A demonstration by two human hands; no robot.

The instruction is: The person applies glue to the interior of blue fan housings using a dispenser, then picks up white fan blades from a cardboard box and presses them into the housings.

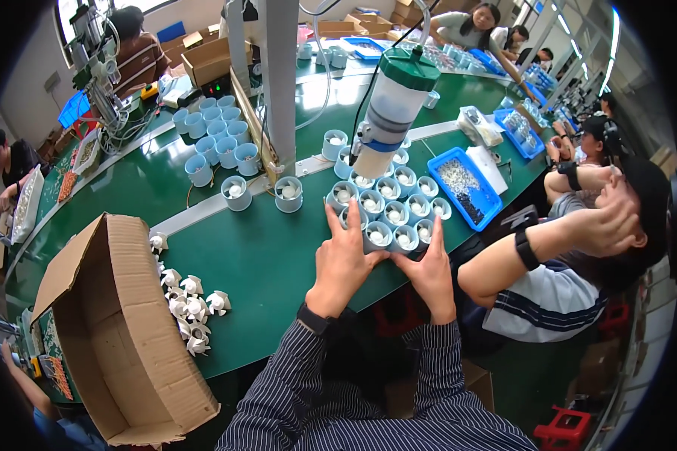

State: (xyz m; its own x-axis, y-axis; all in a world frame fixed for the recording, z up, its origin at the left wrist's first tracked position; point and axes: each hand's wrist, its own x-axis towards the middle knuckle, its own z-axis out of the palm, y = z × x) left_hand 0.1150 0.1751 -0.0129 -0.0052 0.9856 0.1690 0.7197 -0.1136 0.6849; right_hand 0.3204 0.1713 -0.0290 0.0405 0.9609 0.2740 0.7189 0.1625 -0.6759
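Observation:
A tight cluster of light-blue plastic cups [377, 237], each with a white bladed wheel inside, stands upright on the green table before me. My left hand [340, 263] lies along the cluster's left and near side, index finger stretched forward and thumb across the front. On the other side, my right hand [430, 276] has its index finger up along the right-hand cups, its thumb close to my left thumb. Both hands are spread around the group, touching its outer cups. Some fingers are hidden from view. Two similar cups, one being this cup [288, 194], stand apart to the left.
An open cardboard box [147, 331] sits at left beside loose white bladed wheels [194, 307]. A green-topped canister [395, 98] hangs over the far cups. Rightward are a blue tray [490, 219] of small parts and a seated person [557, 286]. A metal post [278, 83] rises ahead.

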